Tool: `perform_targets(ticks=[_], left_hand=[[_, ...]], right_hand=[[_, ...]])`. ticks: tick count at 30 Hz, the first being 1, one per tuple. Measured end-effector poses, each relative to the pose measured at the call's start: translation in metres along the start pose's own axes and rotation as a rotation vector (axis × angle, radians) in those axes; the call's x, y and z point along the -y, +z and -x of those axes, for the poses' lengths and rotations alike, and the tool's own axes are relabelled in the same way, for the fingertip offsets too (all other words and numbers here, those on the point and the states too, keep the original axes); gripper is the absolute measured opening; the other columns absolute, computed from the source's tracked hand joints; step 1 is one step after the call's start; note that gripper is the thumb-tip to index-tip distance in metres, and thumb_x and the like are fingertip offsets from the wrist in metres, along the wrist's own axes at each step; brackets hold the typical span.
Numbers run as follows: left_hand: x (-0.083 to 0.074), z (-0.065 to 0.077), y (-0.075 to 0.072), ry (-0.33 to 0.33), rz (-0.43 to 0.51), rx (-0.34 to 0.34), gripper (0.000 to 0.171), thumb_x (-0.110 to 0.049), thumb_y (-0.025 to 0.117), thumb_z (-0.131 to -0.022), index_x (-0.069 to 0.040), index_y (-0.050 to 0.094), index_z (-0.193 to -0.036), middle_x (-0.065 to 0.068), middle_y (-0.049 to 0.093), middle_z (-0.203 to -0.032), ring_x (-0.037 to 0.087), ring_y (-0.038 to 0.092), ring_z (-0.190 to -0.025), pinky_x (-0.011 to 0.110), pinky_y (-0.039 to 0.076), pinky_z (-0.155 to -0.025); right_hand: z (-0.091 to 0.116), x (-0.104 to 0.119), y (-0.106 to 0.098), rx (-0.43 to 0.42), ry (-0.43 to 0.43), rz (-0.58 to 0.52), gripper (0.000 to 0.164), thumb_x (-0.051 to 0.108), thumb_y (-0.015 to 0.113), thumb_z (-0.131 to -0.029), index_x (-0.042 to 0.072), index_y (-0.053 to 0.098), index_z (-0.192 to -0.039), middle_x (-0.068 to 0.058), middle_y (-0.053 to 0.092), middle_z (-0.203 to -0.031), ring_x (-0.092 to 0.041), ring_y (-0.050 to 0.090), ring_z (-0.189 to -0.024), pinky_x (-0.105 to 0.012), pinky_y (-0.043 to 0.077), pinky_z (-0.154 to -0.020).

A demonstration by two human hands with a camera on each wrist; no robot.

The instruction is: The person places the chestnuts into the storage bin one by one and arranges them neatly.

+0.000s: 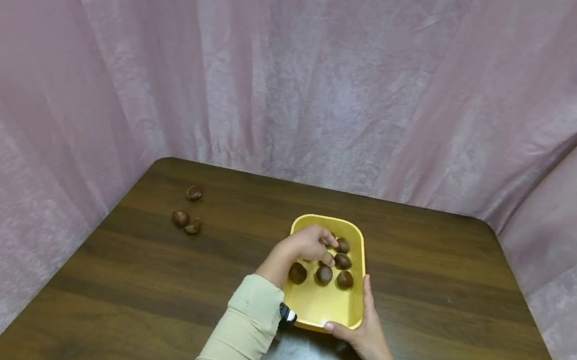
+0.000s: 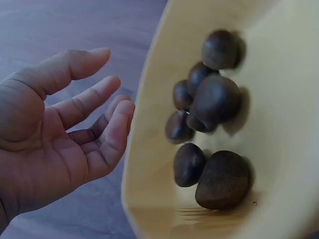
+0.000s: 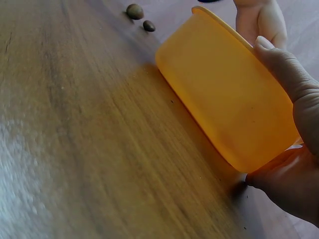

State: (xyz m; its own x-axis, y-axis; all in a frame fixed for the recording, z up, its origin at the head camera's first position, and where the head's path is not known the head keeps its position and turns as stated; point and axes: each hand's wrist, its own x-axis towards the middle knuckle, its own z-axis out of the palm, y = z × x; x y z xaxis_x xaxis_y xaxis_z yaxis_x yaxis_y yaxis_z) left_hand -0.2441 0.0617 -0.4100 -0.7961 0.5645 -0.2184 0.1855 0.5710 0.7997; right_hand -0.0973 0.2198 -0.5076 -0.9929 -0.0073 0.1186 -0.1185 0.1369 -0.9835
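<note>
A yellow plastic container (image 1: 316, 304) stands on the table with several brown chestnuts (image 1: 323, 275) in its middle and far part. My left hand (image 1: 310, 243) is over the container, reaching across its left rim. In the left wrist view its palm and loosely bent fingers (image 2: 94, 99) hold nothing, and chestnuts (image 2: 224, 180) lie in the container beyond them. My right hand (image 1: 369, 334) grips the container's near right corner, thumb on the near wall and fingers along the right side. The right wrist view shows the thumb (image 3: 284, 64) at the rim.
Three more chestnuts lie at the table's far left: one chestnut (image 1: 195, 193) farther back, and two close together, a rounder chestnut (image 1: 180, 218) beside a paler-marked chestnut (image 1: 193, 226). Pink curtains (image 1: 334, 88) hang behind and beside the brown wooden table (image 1: 436, 274).
</note>
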Motion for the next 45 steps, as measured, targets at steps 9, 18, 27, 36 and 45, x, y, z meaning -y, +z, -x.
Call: perform_targets(ticks=[9,18,27,36,45], left_hand=[[0.003,0.035,0.003,0.155,0.037,-0.173,0.032,-0.007,0.074,-0.076,-0.009,0.066,-0.107,-0.002,0.059,-0.089,0.017,0.055,-0.084,0.027,0.046,-0.071],[0.023,0.063,-0.003,0.166,0.046,-0.258,0.032,-0.009,0.075,-0.075,-0.010,0.066,-0.106,-0.001,0.059,-0.091,0.019,0.056,-0.080,0.027,0.046,-0.067],[0.046,0.080,-0.013,0.170,0.061,-0.385,0.036,-0.014,0.075,-0.078,-0.011,0.064,-0.112,0.005,0.057,-0.102,0.027,0.056,-0.092,0.037,0.046,-0.076],[0.071,0.089,-0.032,0.119,0.039,-0.575,0.041,-0.016,0.076,-0.078,-0.008,0.062,-0.116,0.009,0.058,-0.106,0.029,0.056,-0.097,0.042,0.045,-0.083],[0.097,0.096,-0.051,0.011,0.021,-0.657,0.046,-0.019,0.076,-0.079,-0.006,0.060,-0.120,0.015,0.055,-0.115,0.030,0.052,-0.101,0.045,0.041,-0.086]], right_hand=[[0.000,0.001,0.000,-0.002,0.010,0.016,0.124,0.006,0.084,-0.065,0.021,-0.006,-0.150,-0.021,0.007,-0.151,-0.038,0.047,-0.112,-0.040,0.035,-0.097],[-0.006,0.004,0.002,0.008,-0.021,0.024,0.123,0.007,0.084,-0.066,0.015,-0.006,-0.149,-0.023,0.009,-0.151,-0.038,0.035,-0.125,-0.048,0.021,-0.103],[-0.013,0.005,-0.002,0.022,-0.036,0.018,0.123,0.003,0.083,-0.067,0.016,-0.007,-0.149,-0.021,0.004,-0.152,-0.038,0.024,-0.130,-0.052,0.015,-0.105],[-0.020,0.004,-0.005,0.030,-0.052,0.023,0.122,0.003,0.082,-0.067,0.016,-0.007,-0.149,-0.018,-0.001,-0.153,-0.036,0.019,-0.133,-0.050,0.012,-0.106],[-0.018,0.002,-0.007,0.016,-0.032,0.040,0.122,0.006,0.083,-0.067,0.016,-0.007,-0.149,-0.019,0.002,-0.152,-0.036,0.022,-0.132,-0.049,0.012,-0.106]])
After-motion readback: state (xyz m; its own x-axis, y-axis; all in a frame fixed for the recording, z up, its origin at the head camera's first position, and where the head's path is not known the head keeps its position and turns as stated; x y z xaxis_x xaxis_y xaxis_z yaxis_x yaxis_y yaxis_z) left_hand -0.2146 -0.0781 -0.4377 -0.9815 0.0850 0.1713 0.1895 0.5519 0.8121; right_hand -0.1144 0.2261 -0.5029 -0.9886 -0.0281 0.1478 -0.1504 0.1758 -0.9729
